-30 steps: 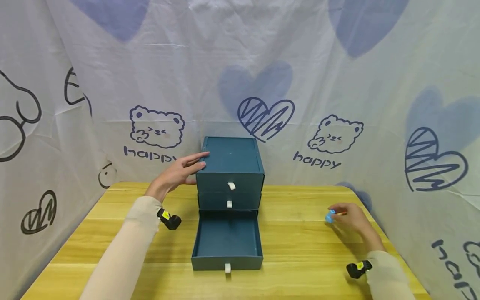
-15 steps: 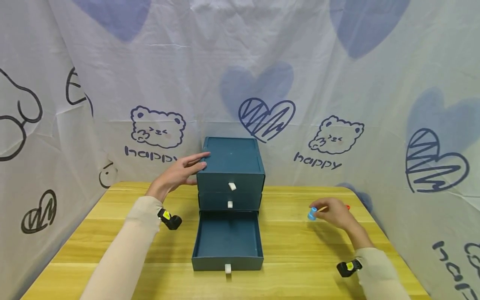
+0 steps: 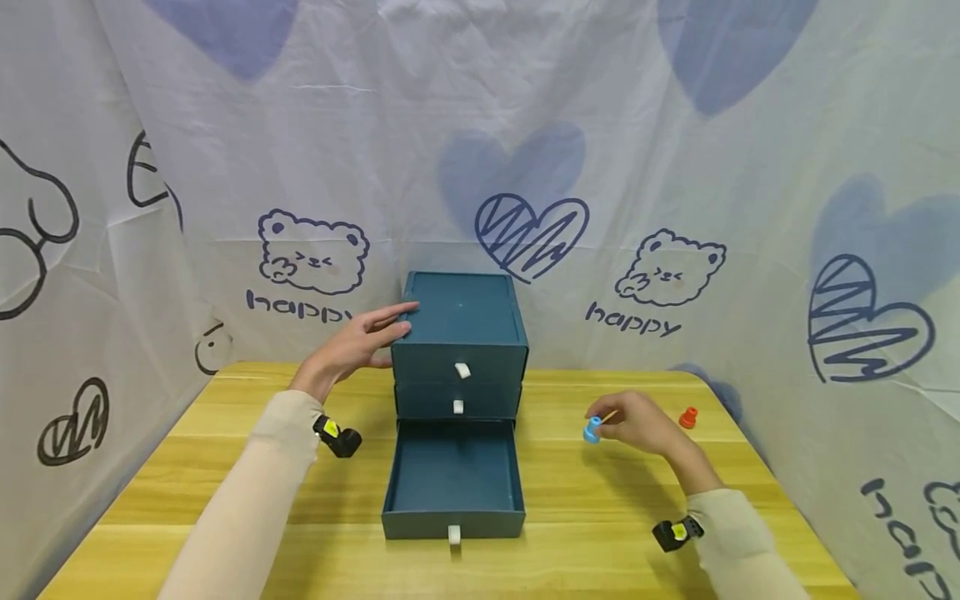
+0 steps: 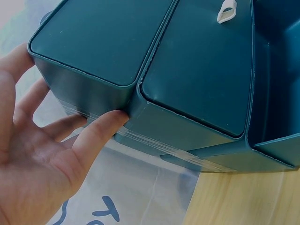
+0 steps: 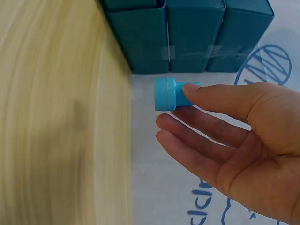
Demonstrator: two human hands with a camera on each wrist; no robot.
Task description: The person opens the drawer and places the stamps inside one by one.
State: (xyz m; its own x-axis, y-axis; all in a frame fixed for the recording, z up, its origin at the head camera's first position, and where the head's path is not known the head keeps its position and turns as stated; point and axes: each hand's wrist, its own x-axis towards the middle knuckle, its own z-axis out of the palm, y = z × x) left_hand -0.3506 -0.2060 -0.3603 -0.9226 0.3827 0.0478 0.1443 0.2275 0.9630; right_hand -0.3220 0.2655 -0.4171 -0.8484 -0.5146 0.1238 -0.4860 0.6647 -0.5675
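My right hand (image 3: 637, 421) pinches a small light-blue plastic piece (image 5: 166, 94) by its narrow stem, between thumb and fingers. It has a wide round base, like a small toy stamp, and is held over the table right of the drawer unit. The dark teal drawer unit (image 3: 461, 312) stands in the middle, with two upper drawers closed and the bottom drawer (image 3: 457, 479) pulled out, nothing inside it. My left hand (image 3: 348, 346) rests against the unit's upper left side, fingers spread and fairly straight; in the left wrist view the thumb touches the side panel (image 4: 79, 84).
A red piece (image 3: 687, 417) of similar shape stands on the wooden table (image 3: 600, 517) at the right, behind my right wrist. White pull tabs (image 3: 462, 370) stick out from the drawer fronts. A printed cloth (image 3: 420, 100) hangs behind and at both sides.
My right hand has carried the light-blue piece left toward the drawer unit, and the red piece has come into full view behind it. My left hand has stayed on the unit.
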